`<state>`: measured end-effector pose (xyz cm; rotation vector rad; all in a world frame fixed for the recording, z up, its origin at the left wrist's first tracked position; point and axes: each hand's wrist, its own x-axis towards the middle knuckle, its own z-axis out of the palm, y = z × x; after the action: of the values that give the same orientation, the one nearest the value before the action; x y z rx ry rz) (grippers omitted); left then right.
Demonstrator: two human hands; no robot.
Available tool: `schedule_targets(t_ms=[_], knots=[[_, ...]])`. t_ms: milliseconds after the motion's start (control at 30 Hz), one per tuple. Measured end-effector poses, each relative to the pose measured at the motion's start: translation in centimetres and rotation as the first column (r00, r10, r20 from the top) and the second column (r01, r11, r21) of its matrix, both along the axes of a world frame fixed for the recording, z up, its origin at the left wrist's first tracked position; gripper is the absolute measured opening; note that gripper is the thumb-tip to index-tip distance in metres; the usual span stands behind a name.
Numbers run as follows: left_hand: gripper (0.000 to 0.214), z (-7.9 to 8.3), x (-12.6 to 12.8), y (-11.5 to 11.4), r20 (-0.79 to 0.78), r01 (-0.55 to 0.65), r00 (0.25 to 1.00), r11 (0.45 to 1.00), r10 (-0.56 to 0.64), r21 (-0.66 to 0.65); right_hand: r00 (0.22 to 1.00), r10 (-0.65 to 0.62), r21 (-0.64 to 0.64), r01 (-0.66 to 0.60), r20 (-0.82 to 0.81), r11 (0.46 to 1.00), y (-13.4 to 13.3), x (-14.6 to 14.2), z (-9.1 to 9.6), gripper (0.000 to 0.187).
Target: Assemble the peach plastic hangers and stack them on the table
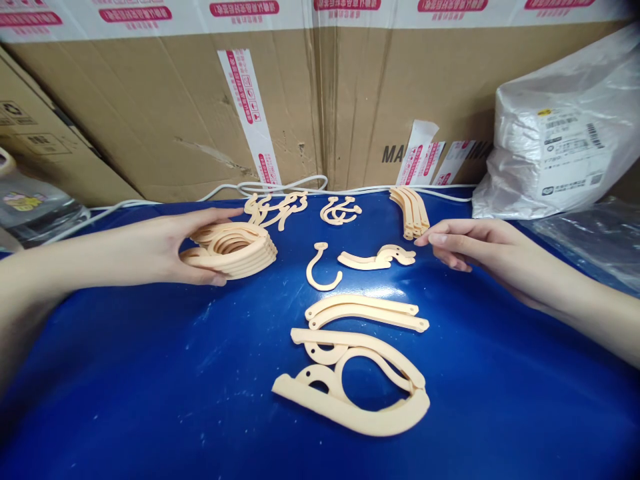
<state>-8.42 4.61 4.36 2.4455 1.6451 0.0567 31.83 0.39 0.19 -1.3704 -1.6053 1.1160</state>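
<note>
head cam: single view, head ht, approx. centered betw. L hand [173, 250] & R hand [475, 243]
facing: fwd + down
blue table [165, 387]: close, seen from above, fills lower pt
cardboard [175, 107]: bg, cropped at top

The stack [253, 258] is cream, tabletop [150, 393] blue, tape [246, 100] white printed in red.

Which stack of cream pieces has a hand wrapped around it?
The left stack, of ring-shaped pieces: the left hand curls around it. The right stack, of slim curved bars, only has the right hand beside its near end.
</note>
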Motion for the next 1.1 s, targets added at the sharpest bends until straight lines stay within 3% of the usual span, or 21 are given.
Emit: schedule_targets(t_ms=[133, 300, 500, 633, 800, 967, 1100], knots=[[0.084, -0.3, 0.3, -0.2, 0.005, 0.030, 1.000, 1.000, -0.030, 0.000, 1.000, 0.009, -0.004, -0.009, 0.012, 1.000, 0.1, 0.0, -0.1, 0.031], [0.081, -0.8, -0.3, 0.6, -0.056, 0.124, 0.991, 0.986, -0.118, 0.116, 1.000, 0.013, -0.008, -0.013, -0.007, 1.000, 0.1, 0.2, -0.3, 0.028], [0.081, -1.4, -1.4, 1.6, -0.129, 0.371, 0.928, 0.897, -0.349, 0.242, 1.000, 0.013, -0.034, -0.014, -0.013, 0.999, -0.2, -0.1, 0.1, 0.027], [0.082, -1.5, -1.5, 1.9, -0.194, 0.463, 0.885, 0.840, -0.423, 0.282, 1.000, 0.014, -0.038, -0.014, -0.010, 0.999, -0.3, -0.3, 0.2, 0.027], [0.082, -1.6, -1.2, 2.0, -0.215, 0.478, 0.877, 0.828, -0.430, 0.293, 1.000, 0.015, -0.035, -0.015, -0.014, 0.999, -0.2, -0.1, 0.0, 0.029], [0.085, -1.9, -1.4, 2.0, -0.197, 0.397, 0.914, 0.882, -0.354, 0.253, 1.000, 0.011, -0.021, -0.012, -0.017, 1.000, -0.1, -0.1, -0.2, 0.030], [0.101, -1.5, -1.5, 1.7, -0.152, 0.316, 0.946, 0.918, -0.287, 0.240, 1.000, 0.022, -0.004, -0.022, -0.004, 1.000, 0.0, 0.0, -0.3, 0.031]])
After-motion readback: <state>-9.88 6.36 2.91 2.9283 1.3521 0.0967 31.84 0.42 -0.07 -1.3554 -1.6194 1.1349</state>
